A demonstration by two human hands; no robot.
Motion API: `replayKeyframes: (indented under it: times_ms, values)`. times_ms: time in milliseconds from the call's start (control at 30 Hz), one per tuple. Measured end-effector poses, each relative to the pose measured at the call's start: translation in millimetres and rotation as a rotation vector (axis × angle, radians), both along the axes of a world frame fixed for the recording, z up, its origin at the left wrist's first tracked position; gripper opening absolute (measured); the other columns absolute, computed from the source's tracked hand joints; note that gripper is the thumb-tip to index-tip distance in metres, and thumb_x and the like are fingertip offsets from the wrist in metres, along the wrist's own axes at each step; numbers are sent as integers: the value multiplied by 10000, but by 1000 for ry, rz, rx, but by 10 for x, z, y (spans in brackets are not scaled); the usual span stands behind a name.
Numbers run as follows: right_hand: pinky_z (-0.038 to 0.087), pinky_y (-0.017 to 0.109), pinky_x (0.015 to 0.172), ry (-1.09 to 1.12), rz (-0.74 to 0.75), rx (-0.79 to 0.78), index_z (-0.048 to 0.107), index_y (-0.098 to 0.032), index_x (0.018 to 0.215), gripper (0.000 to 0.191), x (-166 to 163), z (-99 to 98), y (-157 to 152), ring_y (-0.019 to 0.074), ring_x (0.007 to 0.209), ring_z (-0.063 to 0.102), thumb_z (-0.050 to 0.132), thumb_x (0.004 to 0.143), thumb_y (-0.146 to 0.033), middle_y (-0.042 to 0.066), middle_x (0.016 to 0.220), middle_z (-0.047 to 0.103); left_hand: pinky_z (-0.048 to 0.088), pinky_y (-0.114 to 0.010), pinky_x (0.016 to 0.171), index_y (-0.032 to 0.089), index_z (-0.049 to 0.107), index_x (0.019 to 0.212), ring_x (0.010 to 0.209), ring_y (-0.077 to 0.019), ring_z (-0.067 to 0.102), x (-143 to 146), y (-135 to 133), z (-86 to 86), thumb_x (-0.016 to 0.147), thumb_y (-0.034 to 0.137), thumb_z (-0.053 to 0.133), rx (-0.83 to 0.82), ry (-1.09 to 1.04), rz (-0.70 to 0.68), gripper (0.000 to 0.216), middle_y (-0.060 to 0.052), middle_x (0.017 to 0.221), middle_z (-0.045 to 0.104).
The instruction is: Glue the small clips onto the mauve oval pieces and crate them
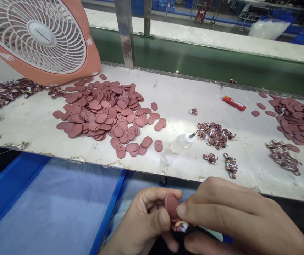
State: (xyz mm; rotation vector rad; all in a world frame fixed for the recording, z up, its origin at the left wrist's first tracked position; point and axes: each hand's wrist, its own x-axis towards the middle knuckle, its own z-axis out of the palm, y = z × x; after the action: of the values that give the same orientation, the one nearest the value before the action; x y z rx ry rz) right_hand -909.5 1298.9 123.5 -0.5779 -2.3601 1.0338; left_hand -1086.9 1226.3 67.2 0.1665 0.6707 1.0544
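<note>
My left hand and my right hand meet below the table's near edge. Both pinch one reddish-brown oval piece, held upright between thumbs and fingertips. A small multicoloured wired part sits just under it, between the fingers of both hands. On the white table lies a big heap of the same oval pieces, to the upper left of my hands. A small clear squeeze bottle lies on its side near the table's front edge.
An orange fan stands at the back left. Piles of small wired parts lie right of the bottle, with more at the far left. Another oval heap and a red lighter are at the right. A blue bin sits below.
</note>
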Motion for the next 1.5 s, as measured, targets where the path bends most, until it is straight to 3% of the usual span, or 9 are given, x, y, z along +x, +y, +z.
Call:
replayKeyframes:
  times_ms: [200,367,600,933,1033,1100,1167,1333,1500]
  values:
    - [538,111,807,30,-40,66,594,-243,1214,320,-31,-17,48,79,819,678,688,912,-295,-4,920,718,496,-92,437,220,806,923,547,-59,595,-15,6,-49,717,374,834,30,-50,8,259,-6,665,679]
    - [521,92,747,42,-61,117,657,-182,1110,173,-71,4,56,51,754,650,639,939,-205,-6,833,696,500,-88,441,226,790,986,511,-36,569,-32,-17,-129,787,338,784,107,-68,25,228,-9,743,709]
    - [499,92,662,41,-44,13,657,-181,1105,213,-80,-12,51,41,709,626,674,895,-149,-19,811,663,511,-92,443,213,789,980,519,-40,569,-52,-57,-150,736,369,825,115,-70,62,292,-12,751,713]
    - [493,92,683,90,-5,-65,701,-187,1043,229,-197,-56,24,42,700,628,670,862,-50,-30,756,668,542,-123,470,215,777,1014,624,-89,647,-87,-101,-202,815,356,757,108,-56,66,245,-71,846,750]
    - [494,98,666,128,-24,-50,698,-177,1015,196,-241,-85,16,41,677,622,675,859,-61,-32,740,662,545,-127,478,223,759,1084,636,-95,658,-109,-93,-203,806,413,756,139,-71,57,337,-66,858,747]
    - [494,97,645,161,-67,23,695,-161,1001,172,-276,-120,3,39,649,606,656,866,-63,-29,720,644,555,-143,487,231,722,1173,639,-101,658,-135,-93,-195,775,504,754,143,-49,61,484,-66,868,740]
    - [495,118,606,176,-144,154,689,-136,1006,150,-317,-185,-25,50,629,584,629,885,-71,-13,714,629,557,-153,494,240,717,1167,643,-104,647,-160,-106,-180,736,544,770,120,72,158,530,-46,847,718]
    - [474,242,560,154,-258,534,669,-59,1075,201,-476,-448,-129,121,646,539,658,875,-33,52,729,644,461,-131,393,224,711,793,482,-51,483,-165,-191,-155,612,408,898,72,465,539,319,50,642,574]
    - [450,286,570,179,-174,661,632,-13,1152,287,-701,-637,-169,159,680,517,654,866,-10,86,773,660,426,-138,372,198,661,739,495,-69,456,-217,-230,-199,657,421,865,32,567,578,313,49,596,532]
